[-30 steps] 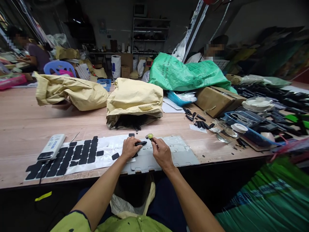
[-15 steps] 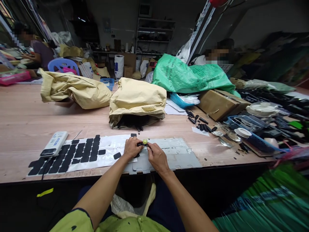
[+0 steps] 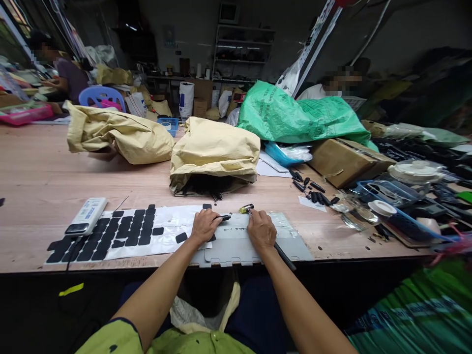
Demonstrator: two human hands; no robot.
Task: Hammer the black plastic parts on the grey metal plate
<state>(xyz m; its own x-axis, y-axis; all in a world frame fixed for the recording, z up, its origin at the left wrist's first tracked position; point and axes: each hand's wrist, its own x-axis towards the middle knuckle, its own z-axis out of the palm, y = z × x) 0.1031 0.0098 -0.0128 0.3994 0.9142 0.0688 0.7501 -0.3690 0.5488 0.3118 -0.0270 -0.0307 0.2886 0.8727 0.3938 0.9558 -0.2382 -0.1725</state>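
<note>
My left hand is closed on a slim black piece whose end points to the right; its exact kind does not show. To the right, my right hand grips a small hammer, its dark handle slanting back under the wrist. The hammer's head has a yellow-green face and sits just beyond the fingers. Both hands are over a grey board. Beside my left hand lies a white sheet with rows of black rounded squares.
A white device rests on the sheet's left end. Beyond my hands stands a tan bag with black pieces in its mouth. Loose black pieces, a cardboard box and a blue basket are to the right. A co-worker sits far left.
My right hand has moved right, away from my left hand, and the hammer's head and handle now show. My left hand stays put with the black piece. The view has shifted slightly.
</note>
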